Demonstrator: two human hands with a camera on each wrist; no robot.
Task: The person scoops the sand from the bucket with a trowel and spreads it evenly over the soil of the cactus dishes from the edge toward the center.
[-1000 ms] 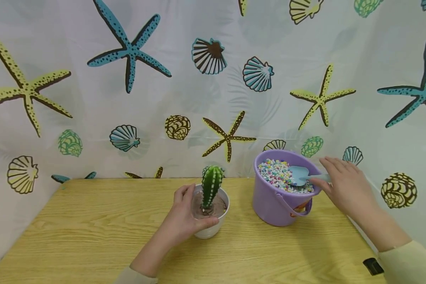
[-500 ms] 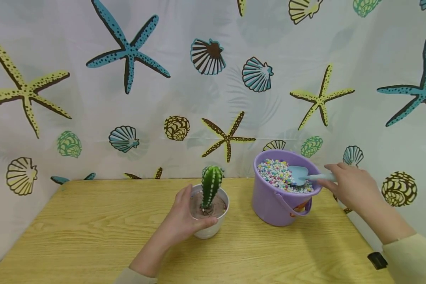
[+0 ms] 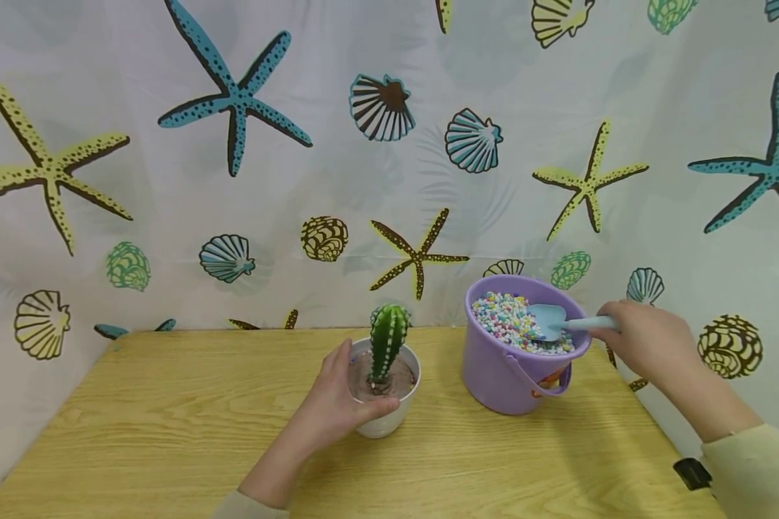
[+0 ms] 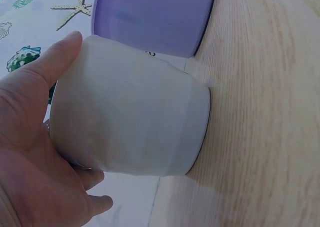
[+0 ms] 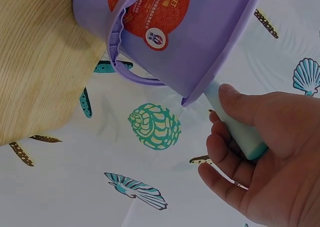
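A green cactus (image 3: 387, 342) stands upright in a white flowerpot (image 3: 384, 424) on the table. My left hand (image 3: 332, 409) holds the pot from its left side, thumb across the front and fingers behind. In the left wrist view the pot's wall (image 4: 130, 107) fills the middle. To the right is a purple bucket (image 3: 496, 378), full of small multicoloured beads (image 3: 498, 317). A light blue toy shovel (image 3: 548, 321) lies with its blade on the beads. My right hand (image 3: 652, 344) grips its handle (image 5: 235, 124), thumb on one side and fingers on the other.
The bucket's handle (image 5: 116, 47) hangs down on its near side. A wood-grain table (image 3: 188, 418) ends at a curtain (image 3: 266, 194) printed with starfish and shells. Near the right sleeve is a small black object (image 3: 692, 473).
My right hand has moved slightly right and down along the shovel, and its fingers have closed round the handle. The left hand, flowerpot and bucket have stayed in place.
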